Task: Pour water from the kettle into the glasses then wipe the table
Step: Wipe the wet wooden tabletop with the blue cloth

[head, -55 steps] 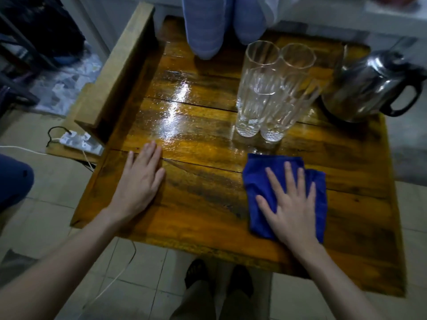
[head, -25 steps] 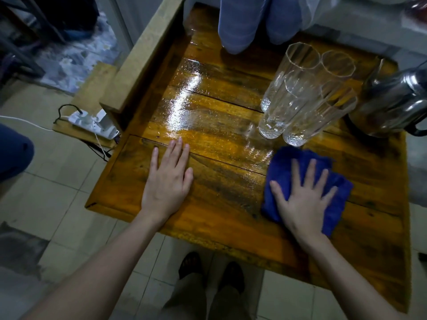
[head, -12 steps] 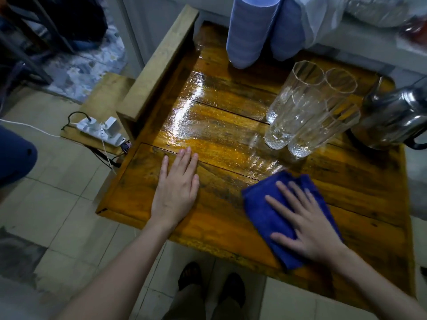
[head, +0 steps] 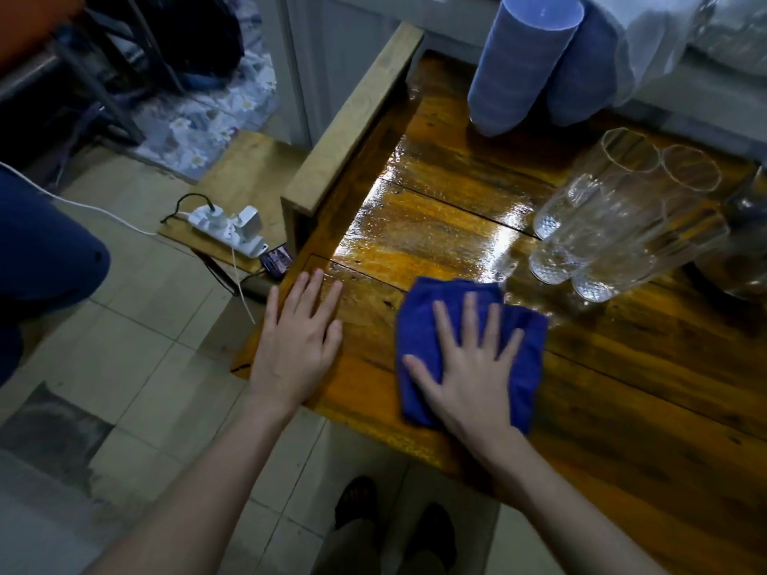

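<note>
Pressing cloth (head: 419, 325) under splayed right-hand fingers (head: 469, 313) | left fingers (head: 309, 292) flat, table (head: 622, 388)

Both hands (head: 296, 346) (head: 469, 367) flat, fingers spread

A glossy wooden table (head: 436, 226) gleams wet under the light. On it lie a blue cloth (head: 419, 325) under a flat right hand (head: 469, 371), a left hand (head: 294, 346) pressed near the corner, three clear glasses (head: 614, 226) clustered together, a kettle (head: 747, 251) at the edge, and blue stacked cups (head: 519, 64).
</note>
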